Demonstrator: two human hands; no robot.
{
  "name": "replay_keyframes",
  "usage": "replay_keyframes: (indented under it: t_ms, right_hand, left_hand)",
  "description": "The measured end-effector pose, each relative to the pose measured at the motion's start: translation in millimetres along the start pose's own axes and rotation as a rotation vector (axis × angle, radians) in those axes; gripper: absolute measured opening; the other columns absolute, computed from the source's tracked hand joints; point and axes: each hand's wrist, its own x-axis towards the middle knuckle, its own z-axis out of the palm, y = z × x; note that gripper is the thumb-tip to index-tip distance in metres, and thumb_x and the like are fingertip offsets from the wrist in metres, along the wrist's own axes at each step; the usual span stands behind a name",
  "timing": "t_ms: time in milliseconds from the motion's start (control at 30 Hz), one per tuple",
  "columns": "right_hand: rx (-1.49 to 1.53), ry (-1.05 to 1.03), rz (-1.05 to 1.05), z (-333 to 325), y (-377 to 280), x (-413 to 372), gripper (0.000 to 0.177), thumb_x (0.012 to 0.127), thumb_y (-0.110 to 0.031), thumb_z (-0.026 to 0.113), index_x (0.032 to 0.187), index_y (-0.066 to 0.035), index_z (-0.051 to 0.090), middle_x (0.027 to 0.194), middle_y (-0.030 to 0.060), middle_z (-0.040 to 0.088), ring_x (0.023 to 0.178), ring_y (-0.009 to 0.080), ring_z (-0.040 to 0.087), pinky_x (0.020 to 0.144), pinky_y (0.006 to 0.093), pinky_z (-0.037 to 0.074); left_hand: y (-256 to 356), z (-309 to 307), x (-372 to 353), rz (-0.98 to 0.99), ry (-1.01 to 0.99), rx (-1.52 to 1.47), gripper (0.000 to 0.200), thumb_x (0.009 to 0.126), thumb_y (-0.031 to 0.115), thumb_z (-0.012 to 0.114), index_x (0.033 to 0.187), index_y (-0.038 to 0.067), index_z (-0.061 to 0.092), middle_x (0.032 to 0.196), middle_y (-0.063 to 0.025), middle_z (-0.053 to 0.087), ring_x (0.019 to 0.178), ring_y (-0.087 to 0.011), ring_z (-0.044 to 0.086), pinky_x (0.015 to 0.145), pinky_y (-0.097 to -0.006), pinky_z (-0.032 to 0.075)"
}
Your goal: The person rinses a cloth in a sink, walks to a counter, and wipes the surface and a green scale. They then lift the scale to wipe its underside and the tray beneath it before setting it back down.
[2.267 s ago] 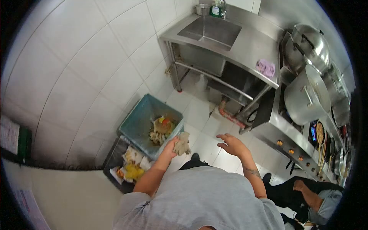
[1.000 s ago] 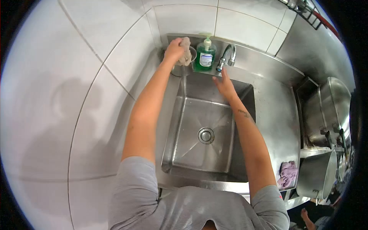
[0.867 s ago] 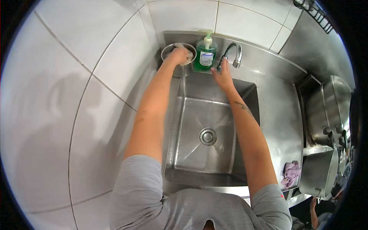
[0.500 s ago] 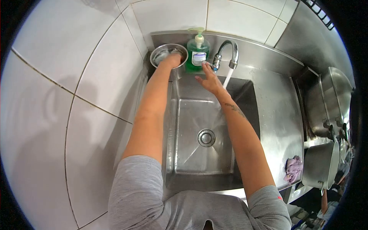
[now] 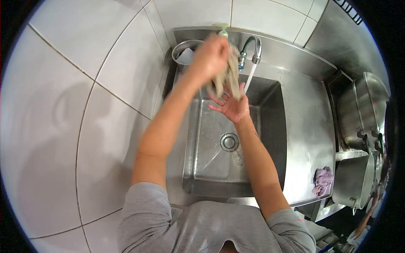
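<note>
My left hand (image 5: 211, 57), blurred by motion, is closed on a beige cloth (image 5: 230, 76) that hangs down in front of the soap bottle (image 5: 223, 32). Just below the cloth, my right hand (image 5: 234, 106) is spread palm up over the sink (image 5: 206, 156), its fingertips partly behind or against the cloth. A stream of water runs from the faucet (image 5: 257, 52) close to my right hand. Behind my left forearm stands a round metal container (image 5: 175, 52) with something whitish inside.
On the steel counter (image 5: 306, 122) to the right lies a purple cloth (image 5: 323, 181). Large metal pots (image 5: 354, 179) stand beyond it. A tiled wall (image 5: 114, 109) rises close on the left. Part of another person's arm (image 5: 363, 225) shows at the lower right.
My left hand has come out of the metal container and moved right, now with the beige cloth in it. My right hand has dropped lower and turned palm up beneath the cloth.
</note>
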Motion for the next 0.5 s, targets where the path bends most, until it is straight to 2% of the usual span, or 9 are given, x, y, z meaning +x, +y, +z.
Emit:
replay_keyframes:
  t_ms: [100,133,167,267,367,400,433,500]
  right_hand:
    - [0.093,0.037,-0.104,-19,10,-4,0.057,0.085,-0.052,0.044,0.121,-0.009,0.044,0.122,0.0149,0.045,0.114,0.0275,0.044,0.088,0.0463,0.043]
    - [0.089,0.247,-0.090,-37,13,-1,0.045,0.089,-0.042,0.043,0.116,-0.007,0.048,0.108,0.0133,0.054,0.097,0.0254,0.054,0.084,0.0397,0.046]
    - [0.074,0.274,-0.108,-51,17,2,0.042,0.089,-0.039,0.043,0.114,-0.006,0.049,0.106,0.0130,0.054,0.095,0.0254,0.054,0.083,0.0396,0.046]
    - [0.032,0.360,-0.161,-93,36,5,0.034,0.089,-0.030,0.043,0.110,-0.004,0.050,0.101,0.0120,0.055,0.090,0.0252,0.054,0.079,0.0395,0.045]
    - [-0.083,0.489,-0.196,-108,38,6,0.029,0.089,-0.024,0.044,0.107,-0.003,0.051,0.098,0.0111,0.055,0.087,0.0250,0.054,0.075,0.0387,0.045]
    - [-0.169,0.557,-0.195,-109,35,5,0.029,0.088,-0.024,0.044,0.107,-0.002,0.051,0.097,0.0109,0.055,0.087,0.0248,0.054,0.073,0.0381,0.045]
    - [-0.254,0.624,-0.193,-110,32,4,0.030,0.088,-0.023,0.043,0.107,-0.002,0.051,0.097,0.0107,0.055,0.087,0.0247,0.053,0.072,0.0374,0.044]
    - [-0.482,0.639,-0.202,-112,22,-4,0.037,0.087,-0.031,0.042,0.114,-0.007,0.047,0.108,0.0096,0.050,0.096,0.0250,0.049,0.077,0.0432,0.040]
  left_hand:
    - [-13,68,-71,-0.071,-0.033,0.080,0.017,0.080,0.015,0.052,0.072,0.001,0.046,0.081,-0.0155,0.049,0.076,-0.0337,0.054,0.065,-0.0454,0.043]
    - [-10,92,-99,-0.109,-0.091,0.058,0.015,0.079,0.014,0.052,0.073,0.001,0.048,0.082,-0.0167,0.052,0.077,-0.0350,0.055,0.067,-0.0462,0.043]
    - [-7,114,-122,-0.142,-0.149,0.034,0.014,0.078,0.014,0.052,0.074,0.001,0.051,0.083,-0.0180,0.055,0.078,-0.0362,0.056,0.068,-0.0471,0.044]
    - [-23,160,-162,-0.189,-0.249,-0.066,0.029,0.087,0.032,0.043,0.087,0.005,0.053,0.088,-0.0189,0.051,0.087,-0.0368,0.050,0.076,-0.0460,0.039]
    - [-76,177,-140,-0.560,-0.274,0.186,0.018,0.080,0.016,0.050,0.083,-0.001,0.055,0.082,-0.0218,0.059,0.078,-0.0380,0.058,0.069,-0.0469,0.045]
    - [-82,173,-132,-0.548,-0.427,0.211,0.025,0.081,0.018,0.047,0.089,-0.003,0.057,0.088,-0.0252,0.059,0.082,-0.0399,0.059,0.072,-0.0472,0.046]
    - [-83,176,-126,-0.477,-0.445,0.207,0.023,0.080,0.017,0.048,0.088,-0.003,0.057,0.086,-0.0249,0.060,0.081,-0.0391,0.059,0.072,-0.0469,0.047]
    - [-84,182,-118,-0.334,-0.482,0.204,0.021,0.078,0.014,0.049,0.087,-0.002,0.058,0.084,-0.0243,0.061,0.079,-0.0375,0.060,0.072,-0.0464,0.047]
